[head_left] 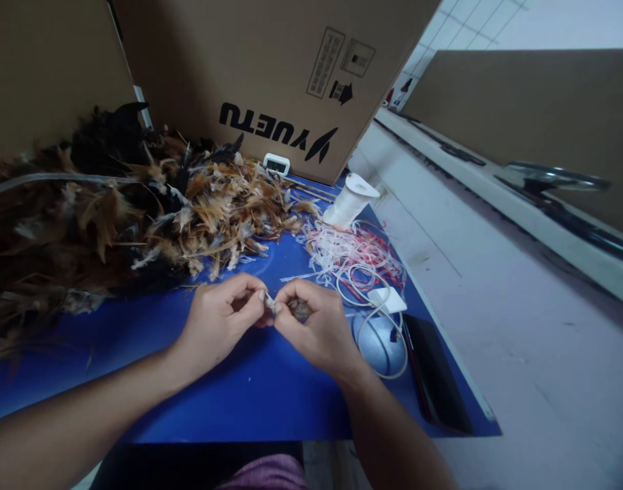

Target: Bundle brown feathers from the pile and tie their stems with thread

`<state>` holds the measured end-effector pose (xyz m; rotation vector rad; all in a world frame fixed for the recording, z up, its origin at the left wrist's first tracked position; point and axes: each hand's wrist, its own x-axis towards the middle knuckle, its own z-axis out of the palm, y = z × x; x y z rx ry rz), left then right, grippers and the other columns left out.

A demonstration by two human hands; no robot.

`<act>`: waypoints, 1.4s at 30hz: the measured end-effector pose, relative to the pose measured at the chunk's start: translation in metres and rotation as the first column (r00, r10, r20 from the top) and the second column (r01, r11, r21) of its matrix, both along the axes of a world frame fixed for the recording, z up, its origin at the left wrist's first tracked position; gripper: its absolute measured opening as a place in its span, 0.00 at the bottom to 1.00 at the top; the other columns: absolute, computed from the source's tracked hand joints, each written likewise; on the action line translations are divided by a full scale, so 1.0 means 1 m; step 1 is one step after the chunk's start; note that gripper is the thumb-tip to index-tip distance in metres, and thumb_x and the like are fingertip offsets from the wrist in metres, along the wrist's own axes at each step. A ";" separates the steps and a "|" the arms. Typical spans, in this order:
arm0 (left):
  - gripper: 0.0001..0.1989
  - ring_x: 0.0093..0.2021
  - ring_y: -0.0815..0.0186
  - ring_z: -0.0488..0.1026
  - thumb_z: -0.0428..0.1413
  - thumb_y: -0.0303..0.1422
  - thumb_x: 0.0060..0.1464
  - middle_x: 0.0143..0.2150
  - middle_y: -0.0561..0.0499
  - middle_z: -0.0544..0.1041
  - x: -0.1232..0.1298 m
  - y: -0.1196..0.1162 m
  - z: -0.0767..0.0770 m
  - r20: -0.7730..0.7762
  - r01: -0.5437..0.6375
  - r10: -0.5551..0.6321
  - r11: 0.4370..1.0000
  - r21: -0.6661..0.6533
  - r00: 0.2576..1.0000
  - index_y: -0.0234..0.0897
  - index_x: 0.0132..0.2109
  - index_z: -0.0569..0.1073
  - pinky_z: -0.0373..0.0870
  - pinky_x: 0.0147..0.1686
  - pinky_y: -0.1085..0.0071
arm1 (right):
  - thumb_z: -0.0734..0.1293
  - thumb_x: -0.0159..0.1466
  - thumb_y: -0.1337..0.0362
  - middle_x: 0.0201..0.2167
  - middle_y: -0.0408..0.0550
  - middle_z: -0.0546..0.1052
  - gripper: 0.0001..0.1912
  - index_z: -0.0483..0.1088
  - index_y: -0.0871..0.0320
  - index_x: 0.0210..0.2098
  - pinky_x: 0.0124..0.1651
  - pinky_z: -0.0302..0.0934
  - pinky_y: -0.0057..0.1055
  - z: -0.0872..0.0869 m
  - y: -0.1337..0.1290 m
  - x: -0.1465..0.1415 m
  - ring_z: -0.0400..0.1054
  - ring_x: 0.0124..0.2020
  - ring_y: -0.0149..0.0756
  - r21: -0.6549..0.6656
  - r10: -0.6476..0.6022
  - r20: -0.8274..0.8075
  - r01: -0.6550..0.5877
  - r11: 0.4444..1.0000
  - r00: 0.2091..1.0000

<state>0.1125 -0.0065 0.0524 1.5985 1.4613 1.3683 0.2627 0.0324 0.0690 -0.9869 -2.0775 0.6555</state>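
Observation:
My left hand (227, 320) and my right hand (316, 323) meet over the blue table (229, 401), fingertips almost touching. Both are closed in a pinch on a small feather (270, 301); its whitish end shows between the fingers. A grey-brown part appears under the right fingers, and the rest is hidden. Beyond my left hand lies a large heap of brown, black and white feathers (224, 218). Past my right hand is a tangle of white and red strings (342, 248), with a white spool (350, 201) standing behind it.
A pale cable (406, 350) loops over a round bluish object (377, 340) beside a white square block (387, 299). A dark phone (436, 374) lies near the right table edge. Cardboard boxes (270, 61) wall the back, with a small digital display (276, 164) before them.

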 end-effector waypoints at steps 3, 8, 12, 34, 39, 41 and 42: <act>0.04 0.22 0.74 0.75 0.54 0.25 0.53 0.21 0.59 0.77 -0.001 0.001 -0.002 0.053 0.014 -0.012 0.999 -0.035 0.999 0.37 0.32 0.72 0.68 0.24 0.84 | 0.62 0.52 0.74 0.21 0.41 0.72 0.06 0.67 0.59 0.22 0.30 0.58 0.24 0.000 0.000 0.000 0.65 0.23 0.27 0.061 0.016 0.011 -0.017 0.998 1.000; 0.03 0.22 0.73 0.75 0.54 0.26 0.52 0.21 0.59 0.76 0.000 0.002 -0.003 0.169 0.038 -0.022 0.995 -0.090 0.985 0.37 0.32 0.71 0.70 0.24 0.83 | 0.61 0.53 0.75 0.21 0.41 0.71 0.07 0.65 0.58 0.22 0.30 0.58 0.24 -0.002 -0.002 0.000 0.64 0.24 0.28 0.172 0.031 0.062 -0.041 0.984 0.998; 0.03 0.22 0.71 0.75 0.53 0.26 0.53 0.21 0.58 0.76 0.000 0.002 -0.004 0.256 0.056 -0.022 0.990 -0.128 0.966 0.37 0.31 0.71 0.73 0.25 0.80 | 0.60 0.55 0.73 0.22 0.42 0.70 0.07 0.65 0.58 0.24 0.31 0.58 0.25 -0.005 -0.003 0.000 0.65 0.25 0.29 0.267 0.035 0.107 -0.063 0.962 0.994; 0.02 0.22 0.70 0.74 0.55 0.28 0.49 0.20 0.57 0.73 0.002 0.009 -0.002 0.483 0.078 0.079 0.952 -0.297 0.872 0.35 0.29 0.71 0.74 0.24 0.76 | 0.60 0.58 0.71 0.25 0.47 0.71 0.06 0.65 0.59 0.26 0.29 0.55 0.29 -0.013 -0.004 0.001 0.65 0.29 0.33 0.539 -0.028 0.354 -0.179 0.823 0.935; 0.02 0.22 0.70 0.74 0.56 0.29 0.48 0.21 0.56 0.73 0.002 0.010 -0.005 0.498 0.083 0.086 0.948 -0.307 0.863 0.35 0.29 0.71 0.74 0.24 0.74 | 0.60 0.58 0.70 0.25 0.46 0.71 0.06 0.65 0.58 0.25 0.29 0.54 0.30 -0.014 -0.004 0.000 0.63 0.28 0.34 0.553 -0.052 0.366 -0.172 0.815 0.929; 0.02 0.22 0.70 0.74 0.56 0.29 0.48 0.21 0.57 0.73 0.002 0.010 -0.006 0.509 0.089 0.087 0.946 -0.311 0.856 0.35 0.30 0.71 0.75 0.24 0.74 | 0.60 0.58 0.70 0.25 0.46 0.70 0.06 0.65 0.58 0.25 0.29 0.54 0.30 -0.014 -0.004 0.000 0.63 0.27 0.34 0.560 -0.055 0.368 -0.174 0.810 0.928; 0.02 0.22 0.70 0.74 0.56 0.29 0.48 0.21 0.57 0.73 0.002 0.010 -0.006 0.513 0.092 0.086 0.945 -0.313 0.854 0.35 0.30 0.71 0.74 0.24 0.75 | 0.60 0.58 0.70 0.24 0.46 0.70 0.06 0.65 0.58 0.25 0.29 0.54 0.30 -0.014 -0.004 -0.001 0.63 0.27 0.34 0.559 -0.052 0.369 -0.177 0.810 0.928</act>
